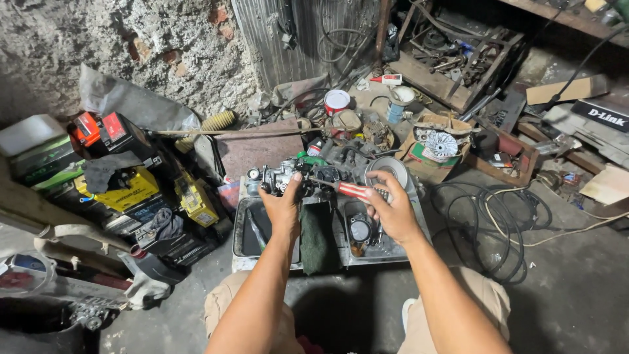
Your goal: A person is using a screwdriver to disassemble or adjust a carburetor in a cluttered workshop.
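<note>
Old batteries point(124, 190) are piled to the left and black cable point(498, 216) coils to the right. The left hand point(283, 208) grips a metal engine part point(288, 177) over a tray point(244, 226). The right hand point(393, 210) closes around a red screwdriver point(347, 189) lying sideways, tip pointing left at the part. Dirty concrete floor point(576, 288).

Single head view, looking down and forward over metal tray point(244, 252), mid-near range.

This is a small repair workshop. The wall point(131, 39) is rough and crumbling, and the concrete floor point(576, 295) is dirty. Old batteries point(124, 190), engine parts point(367, 137), cables point(485, 216) and a crate of tools point(452, 59) lie everywhere.
</note>
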